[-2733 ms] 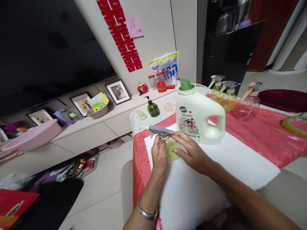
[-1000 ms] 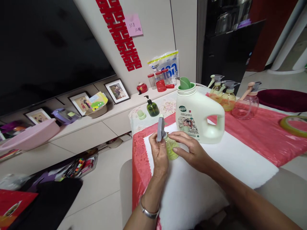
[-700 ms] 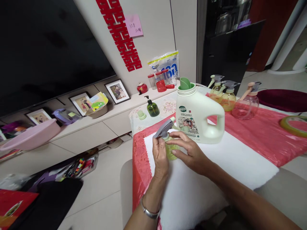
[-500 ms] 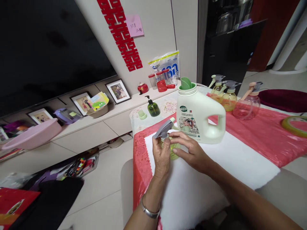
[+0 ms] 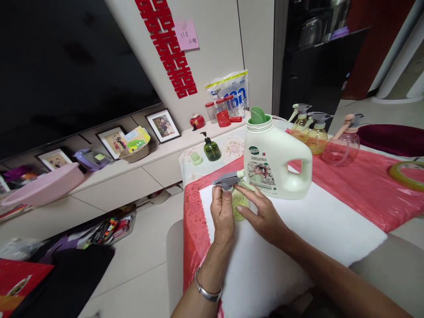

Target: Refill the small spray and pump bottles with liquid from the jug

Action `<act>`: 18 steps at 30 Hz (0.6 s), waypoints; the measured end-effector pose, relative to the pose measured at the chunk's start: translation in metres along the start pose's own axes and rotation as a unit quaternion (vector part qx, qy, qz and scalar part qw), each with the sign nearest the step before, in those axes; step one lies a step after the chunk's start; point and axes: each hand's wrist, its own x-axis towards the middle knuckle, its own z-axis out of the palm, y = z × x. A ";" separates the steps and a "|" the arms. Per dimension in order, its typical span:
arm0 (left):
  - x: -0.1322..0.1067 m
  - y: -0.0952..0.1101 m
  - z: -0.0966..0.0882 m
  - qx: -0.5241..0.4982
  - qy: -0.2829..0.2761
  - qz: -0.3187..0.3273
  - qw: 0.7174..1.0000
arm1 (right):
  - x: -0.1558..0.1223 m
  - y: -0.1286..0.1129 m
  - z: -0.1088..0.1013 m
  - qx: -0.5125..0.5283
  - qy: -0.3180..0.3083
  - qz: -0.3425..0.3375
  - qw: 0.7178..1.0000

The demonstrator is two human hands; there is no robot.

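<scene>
A small yellow-green spray bottle [image 5: 239, 201] stands on the white cloth [image 5: 314, 225] near the table's left end. Its grey trigger head [image 5: 227, 179] points right, toward the jug. My left hand [image 5: 221, 216] pinches the collar just under that head. My right hand [image 5: 261, 214] wraps its fingers round the bottle's body from the right. Just behind the bottle stands a large white detergent jug [image 5: 274, 161] with a green funnel [image 5: 257, 115] in its neck.
Three more spray bottles [image 5: 318, 132] stand on the red tablecloth [image 5: 357, 185] at the back right, with a tape roll [image 5: 407, 174] at the right edge. A green pump bottle [image 5: 211, 148] and a small cap [image 5: 196, 158] sit at the far-left corner. A low cabinet [image 5: 109, 176] runs along the wall.
The grey trigger head has turned round on the bottle: it pointed left, then away, and now points right. Both hands stayed on the bottle in the same place.
</scene>
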 end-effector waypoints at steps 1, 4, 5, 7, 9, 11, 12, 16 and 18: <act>0.000 -0.001 0.000 0.000 0.004 -0.002 1.000 | -0.001 0.001 0.001 0.004 0.004 0.002 1.000; -0.001 -0.004 0.000 -0.001 0.011 -0.007 1.000 | -0.002 0.004 0.005 0.028 0.022 0.015 0.999; -0.001 -0.004 0.000 -0.002 0.012 -0.009 1.000 | -0.003 0.006 0.006 0.039 0.031 0.021 0.999; -0.002 -0.004 0.000 -0.002 0.014 -0.010 1.000 | -0.004 0.008 0.008 0.068 0.046 0.035 0.996; -0.002 -0.003 0.000 -0.003 0.011 -0.010 1.000 | -0.004 0.011 0.010 0.101 0.057 0.050 0.992; -0.001 -0.003 -0.001 -0.005 0.005 -0.008 1.000 | -0.004 0.012 0.012 0.137 0.063 0.068 0.986; -0.001 -0.003 -0.001 -0.007 0.002 -0.006 1.000 | -0.004 0.013 0.013 0.156 0.066 0.078 0.982; 0.003 -0.006 -0.002 -0.011 -0.012 0.005 1.000 | -0.002 0.018 0.013 0.241 0.070 0.130 0.959; 0.004 -0.007 -0.003 -0.009 -0.020 0.009 1.000 | 0.000 0.021 0.011 0.279 0.071 0.156 0.945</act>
